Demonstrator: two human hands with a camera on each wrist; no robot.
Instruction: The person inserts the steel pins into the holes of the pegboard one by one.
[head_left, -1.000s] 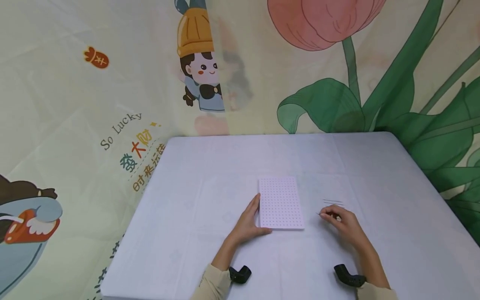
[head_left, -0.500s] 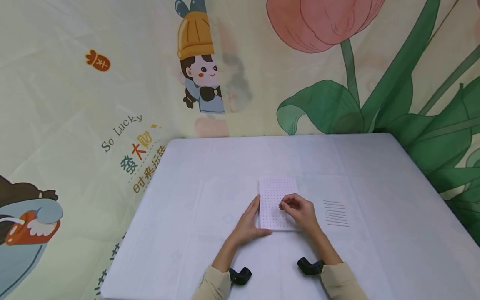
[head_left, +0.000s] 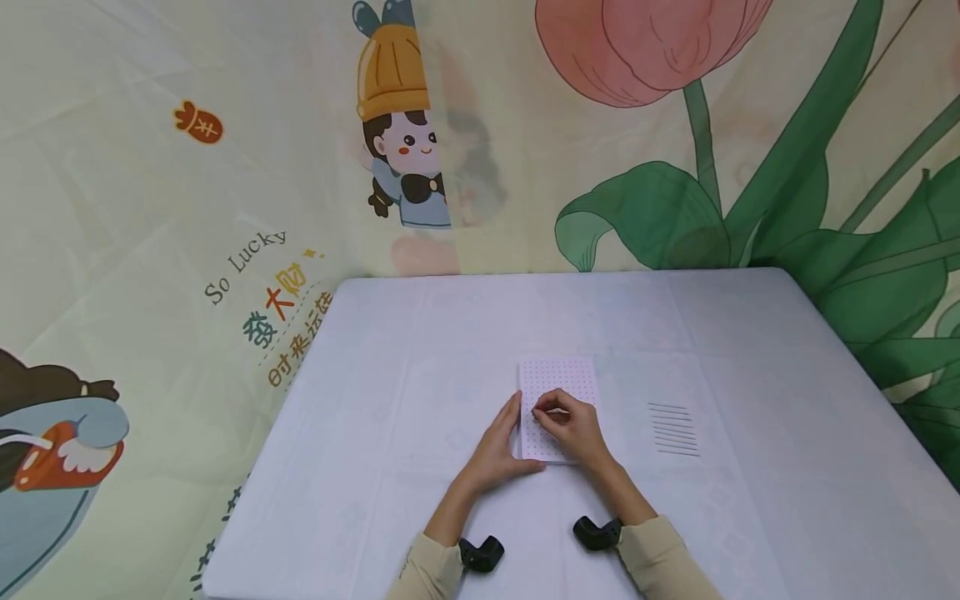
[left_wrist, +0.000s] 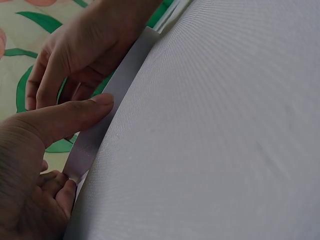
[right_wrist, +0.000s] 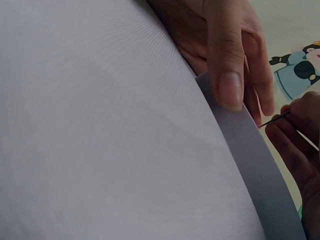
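A pale lilac board [head_left: 562, 371] dotted with rows of small holes lies on the white table. Along its left side run the straight fingers of my left hand [head_left: 492, 450], while the thumb presses the front edge [left_wrist: 90, 142] near the corner. My right hand [head_left: 577, 429] is over the board's left half, its thumb and fingertips pinching a thin dark stick [right_wrist: 275, 119] with a narrow tip. In the right wrist view that tip shows just beyond the board's edge. The holes beneath the right hand are hidden.
Right of the board, several thin grey sticks [head_left: 677, 430] lie in a neat parallel stack on the white table [head_left: 420, 350]. A printed cloth [head_left: 517, 225] with a cartoon figure and a large flower hangs behind the table.
My right hand has come from beside the thin sticks to over the board, shifting left across it in the last half second. My left hand has stayed at the board's corner.
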